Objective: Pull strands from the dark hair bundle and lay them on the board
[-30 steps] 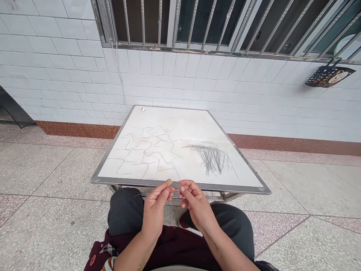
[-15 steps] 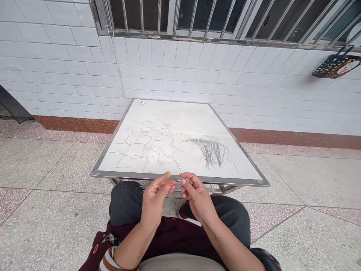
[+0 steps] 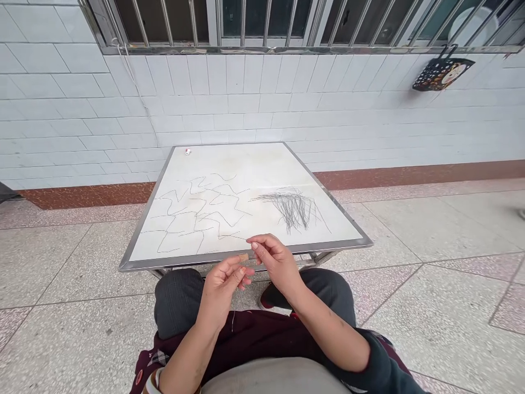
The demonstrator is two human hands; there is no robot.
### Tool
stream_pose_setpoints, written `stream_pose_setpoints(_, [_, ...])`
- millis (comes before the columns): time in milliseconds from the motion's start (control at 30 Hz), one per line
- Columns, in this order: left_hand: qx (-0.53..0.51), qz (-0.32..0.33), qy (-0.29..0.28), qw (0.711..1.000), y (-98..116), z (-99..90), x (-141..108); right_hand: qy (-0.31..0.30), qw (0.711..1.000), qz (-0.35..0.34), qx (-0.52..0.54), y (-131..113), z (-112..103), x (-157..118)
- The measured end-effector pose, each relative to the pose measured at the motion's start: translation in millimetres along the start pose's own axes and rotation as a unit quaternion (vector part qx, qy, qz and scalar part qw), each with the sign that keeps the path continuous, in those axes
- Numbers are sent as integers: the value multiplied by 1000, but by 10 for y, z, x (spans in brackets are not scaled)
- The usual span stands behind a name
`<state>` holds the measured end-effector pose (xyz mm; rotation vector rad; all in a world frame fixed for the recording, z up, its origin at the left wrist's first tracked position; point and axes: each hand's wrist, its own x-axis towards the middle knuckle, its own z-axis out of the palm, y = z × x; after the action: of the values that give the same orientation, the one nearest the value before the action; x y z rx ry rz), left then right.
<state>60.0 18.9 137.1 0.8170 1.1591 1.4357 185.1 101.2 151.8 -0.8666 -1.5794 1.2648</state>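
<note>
White and edged with grey metal, the tabletop (image 3: 254, 164) lies before us in the head view, with our right hand (image 3: 281, 268) at its near edge, thumb and forefinger pinched on a thin wire (image 3: 233, 237) that runs left over the surface. Our left hand (image 3: 217, 290) is just beside it, off the near edge, fingers curled; we cannot tell whether they grip anything. Bent wires (image 3: 196, 212) are spread over the left half, and a pile of straighter wires (image 3: 293, 208) lies towards the right edge. The likeliest trouble, we judge, is snagging: the bent wires lie so close, some seeming to cross, that a tug on ours could drag its neighbours. So fine a wire could also slip or spring from a loose pinch, and a brush from our right arm might scatter the pile, whose tangle could bring up several wires at once. Counting, we have two hands, one wire in the right pinch, roughly a dozen bent wires, overlapping too much for a sure number, one pile too dense to count, one small red-and-white object (image 3: 187, 151) by the far left corner, and one patterned bag (image 3: 443, 74) against the wall.
</note>
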Motion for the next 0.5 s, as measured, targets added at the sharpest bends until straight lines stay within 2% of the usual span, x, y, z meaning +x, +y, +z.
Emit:
stream_pose_setpoints(167, [-8,3,3,1000,-1,2,-21,-1,1000,2,24,33,30,10])
stream_pose_setpoints(333, [-7,2,-8,1000,37,50,-22,-10,999,-37,-18,55,47,9])
stream_pose_setpoints(500, [-35,20,39,998,66,40,12,-53,998,16,38,29,37,-6])
